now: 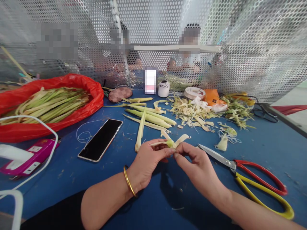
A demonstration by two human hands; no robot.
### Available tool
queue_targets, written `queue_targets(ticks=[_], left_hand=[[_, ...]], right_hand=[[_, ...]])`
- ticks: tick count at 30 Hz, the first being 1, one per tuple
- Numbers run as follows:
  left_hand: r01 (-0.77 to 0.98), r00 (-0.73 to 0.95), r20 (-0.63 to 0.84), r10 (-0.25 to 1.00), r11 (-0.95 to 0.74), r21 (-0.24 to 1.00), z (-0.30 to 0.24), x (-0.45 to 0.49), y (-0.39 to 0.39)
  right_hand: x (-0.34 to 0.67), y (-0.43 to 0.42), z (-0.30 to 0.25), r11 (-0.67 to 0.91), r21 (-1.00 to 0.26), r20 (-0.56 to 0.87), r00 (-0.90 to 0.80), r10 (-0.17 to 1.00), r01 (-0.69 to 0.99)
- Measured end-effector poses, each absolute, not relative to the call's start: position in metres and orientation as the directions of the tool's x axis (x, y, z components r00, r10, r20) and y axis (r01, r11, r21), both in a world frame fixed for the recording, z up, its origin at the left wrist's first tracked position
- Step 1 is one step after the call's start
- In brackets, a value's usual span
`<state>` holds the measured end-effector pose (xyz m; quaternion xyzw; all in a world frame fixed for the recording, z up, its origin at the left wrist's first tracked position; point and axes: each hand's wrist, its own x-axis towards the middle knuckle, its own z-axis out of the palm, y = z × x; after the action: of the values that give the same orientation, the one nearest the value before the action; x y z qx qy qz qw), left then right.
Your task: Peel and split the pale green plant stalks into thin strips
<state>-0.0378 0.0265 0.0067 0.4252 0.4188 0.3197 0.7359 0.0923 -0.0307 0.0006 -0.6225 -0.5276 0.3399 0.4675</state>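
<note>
Above the blue table, my left hand [153, 158] pinches a small flower-like piece of folded husk [171, 143], pale with a green middle. My right hand [193, 159] has thumb and forefinger closed on one of its pale strips, right beside the left fingertips. Part of the piece is hidden behind the fingers. Just beyond lie several long green husk leaves [151, 117]. To the right of my right hand rest large scissors [236, 166] with one red and one yellow handle, their blades closed together. Husk bits with white thread [223, 142] lie beyond the scissors.
A red bag [96, 92] full of long leaves stands at left. Near it are a black-screened phone [100, 140] and a purple power strip [35, 156] with white cables. Husk scraps [189, 111], a thread spool [163, 88] and a tape roll [194, 93] sit before a perforated metal screen [153, 25].
</note>
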Motion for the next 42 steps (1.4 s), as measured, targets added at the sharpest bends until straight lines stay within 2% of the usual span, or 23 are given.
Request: queue_targets(ticks=[5,14,19,24,34,42], left_hand=[[-0.130,0.364,-0.388,0.847,0.459,0.879,0.0077,-0.0376,0.0248],[-0.143,0.511,-0.481,0.712,0.622,0.770,0.0117,-0.0425,0.0288],[-0.192,0.492,-0.554,0.672,0.704,0.684,0.0100,-0.0445,0.0307],[-0.195,0.513,-0.544,0.664,0.708,0.679,0.0095,-0.0446,0.0313],[-0.205,0.512,-0.554,0.656,0.720,0.663,0.0102,-0.0447,0.0310],[-0.160,0.529,-0.518,0.672,0.679,0.717,0.0106,-0.0451,0.0317]], right_hand=[[0.0953,-0.0308,0.0037,-0.004,-0.913,0.083,0.195,0.977,0.409],[0.0954,-0.0309,-0.0043,0.083,-0.854,0.202,0.181,0.963,0.514],[0.0963,-0.0314,-0.0055,0.145,-0.803,0.283,0.156,0.946,0.578],[0.0972,-0.0315,-0.0029,0.157,-0.793,0.303,0.157,0.940,0.589],[0.0953,-0.0309,-0.0003,0.029,-0.927,0.132,0.255,0.958,0.373],[0.0953,-0.0287,-0.0042,-0.048,-0.996,-0.024,0.271,0.962,0.080]])
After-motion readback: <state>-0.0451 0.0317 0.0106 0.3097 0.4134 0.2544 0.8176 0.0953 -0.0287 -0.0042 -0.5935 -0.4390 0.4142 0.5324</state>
